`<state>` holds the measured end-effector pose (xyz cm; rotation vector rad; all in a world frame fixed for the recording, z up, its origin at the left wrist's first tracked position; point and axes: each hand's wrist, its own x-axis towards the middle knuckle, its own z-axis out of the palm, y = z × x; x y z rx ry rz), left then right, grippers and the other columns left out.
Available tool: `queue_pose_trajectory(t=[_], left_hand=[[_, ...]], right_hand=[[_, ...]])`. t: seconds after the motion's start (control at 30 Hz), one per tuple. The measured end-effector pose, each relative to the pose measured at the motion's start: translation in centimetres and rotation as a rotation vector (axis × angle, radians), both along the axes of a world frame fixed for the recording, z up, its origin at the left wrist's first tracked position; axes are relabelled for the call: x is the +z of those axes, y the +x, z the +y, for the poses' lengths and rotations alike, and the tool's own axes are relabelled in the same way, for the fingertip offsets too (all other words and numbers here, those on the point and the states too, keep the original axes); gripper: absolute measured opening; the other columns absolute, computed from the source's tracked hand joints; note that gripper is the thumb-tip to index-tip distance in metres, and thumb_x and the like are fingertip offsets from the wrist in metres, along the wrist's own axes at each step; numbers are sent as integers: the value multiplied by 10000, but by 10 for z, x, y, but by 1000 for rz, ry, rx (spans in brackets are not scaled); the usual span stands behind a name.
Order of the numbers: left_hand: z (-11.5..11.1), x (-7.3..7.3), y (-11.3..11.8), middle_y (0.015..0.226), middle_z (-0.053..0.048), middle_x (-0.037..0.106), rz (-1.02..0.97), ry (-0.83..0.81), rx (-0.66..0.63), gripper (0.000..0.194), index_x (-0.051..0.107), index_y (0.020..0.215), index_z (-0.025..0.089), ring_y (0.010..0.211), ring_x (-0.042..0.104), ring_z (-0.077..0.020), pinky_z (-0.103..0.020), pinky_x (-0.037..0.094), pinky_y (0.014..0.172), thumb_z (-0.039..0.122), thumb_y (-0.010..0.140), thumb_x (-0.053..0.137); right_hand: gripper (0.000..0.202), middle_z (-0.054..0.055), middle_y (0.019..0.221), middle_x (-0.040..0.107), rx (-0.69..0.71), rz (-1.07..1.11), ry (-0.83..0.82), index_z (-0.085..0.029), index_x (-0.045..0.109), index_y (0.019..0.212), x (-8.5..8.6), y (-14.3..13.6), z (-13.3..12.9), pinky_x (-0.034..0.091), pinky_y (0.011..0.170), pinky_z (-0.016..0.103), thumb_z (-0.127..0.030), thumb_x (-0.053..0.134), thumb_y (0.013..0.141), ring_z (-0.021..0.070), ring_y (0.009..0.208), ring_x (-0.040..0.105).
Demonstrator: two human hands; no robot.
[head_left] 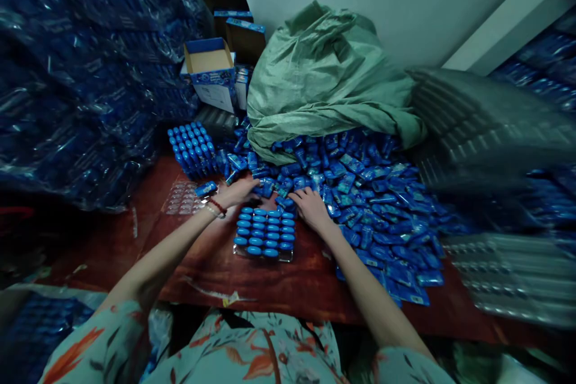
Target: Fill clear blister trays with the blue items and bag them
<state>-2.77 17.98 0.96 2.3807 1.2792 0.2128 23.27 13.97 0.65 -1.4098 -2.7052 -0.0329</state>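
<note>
My left hand [237, 193], with a dark red bead bracelet at the wrist, is closed at the near edge of the pile, its fingertips on a small blue bottle [266, 186]. To the right, my right hand [311, 207] has its fingers bent around another small blue bottle [284, 201]; its fingertips are partly hidden. Just below and between the hands, a clear plastic tray [285, 257] holds rows of small blue bottles with rounded blue tops up. A loose blue bottle [206, 189] lies left of my left wrist, beside an empty clear tray [179, 199].
A large heap of blue bottles [382, 210] spreads under a green sack [333, 78]. Another filled stack [192, 147] stands at the left. Open cardboard boxes [211, 75] sit behind it. Stacked clear trays [504, 276] are at the right; wrapped blue packs [81, 84] tower left.
</note>
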Motion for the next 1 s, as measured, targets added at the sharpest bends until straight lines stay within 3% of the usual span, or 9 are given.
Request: queue_pose_trajectory(t=[0.07, 0.2, 0.27, 0.4, 0.57, 0.7, 0.77, 0.9, 1.0], left_hand=[[-28, -1, -30, 862, -35, 618, -109, 28, 150, 219, 522, 1005, 171, 752, 574, -164, -254, 428, 664, 286, 818, 522], [-101, -12, -77, 824, -23, 616, -493, 39, 589, 313, 544, 927, 160, 753, 579, -162, -268, 450, 703, 419, 757, 589], [-136, -19, -85, 830, -22, 616, -635, -16, 745, 345, 542, 904, 161, 775, 589, -162, -283, 467, 742, 437, 717, 630], [-185, -24, -66, 780, -2, 604, -867, -162, 936, 410, 523, 861, 173, 740, 596, -154, -277, 505, 689, 449, 619, 706], [-210, -25, -25, 847, -15, 613, -1062, -418, 1011, 527, 533, 956, 161, 613, 585, -123, -240, 509, 515, 474, 581, 731], [-216, -30, -15, 782, 10, 604, -1098, -459, 1008, 520, 518, 925, 160, 548, 572, -103, -233, 509, 498, 479, 578, 736], [-216, -33, -16, 762, 17, 603, -1096, -458, 995, 510, 507, 934, 162, 525, 568, -98, -236, 509, 500, 481, 601, 722], [-211, -38, -24, 809, -9, 605, -1059, -387, 940, 482, 518, 952, 154, 588, 586, -119, -247, 516, 522, 482, 643, 691], [-205, -41, -31, 871, -33, 606, -952, -212, 856, 386, 541, 974, 159, 735, 607, -155, -282, 532, 636, 434, 723, 640]], right_hand=[[335, 115, 982, 621, -100, 190, -43, -168, 517, 1204, -10, 16, -29, 420, 747, 349, -205, 407, 889, 245, 911, 537], [434, 17, 674, 595, -486, 655, -270, -175, 444, 1234, -36, 44, -92, 449, 556, 304, -416, 450, 872, 181, 541, 560], [454, -21, 617, 564, -637, 900, -423, -191, 453, 1172, -47, 46, -116, 459, 500, 293, -486, 493, 829, 161, 461, 546], [459, 12, 840, 599, -737, 1339, -634, -221, 437, 1052, -60, 32, -141, 529, 541, 307, -528, 577, 740, 169, 590, 638], [492, -16, 726, 566, -753, 1282, -605, -196, 504, 1080, -61, 20, -147, 413, 387, 223, -521, 595, 721, 107, 453, 529], [403, -58, 527, 464, -719, 1174, -586, -167, 616, 905, -51, 27, -146, 340, 381, 204, -516, 620, 704, 76, 395, 413], [432, -74, 495, 433, -671, 1190, -709, -170, 617, 958, -45, 31, -148, 324, 371, 199, -513, 634, 695, 74, 379, 399], [569, -30, 688, 566, -548, 1184, -909, -200, 557, 1103, -39, 35, -160, 453, 466, 229, -468, 709, 625, 118, 528, 560], [461, -6, 704, 597, -450, 1027, -737, -193, 590, 1061, -39, 33, -168, 498, 560, 270, -442, 678, 684, 143, 590, 584]])
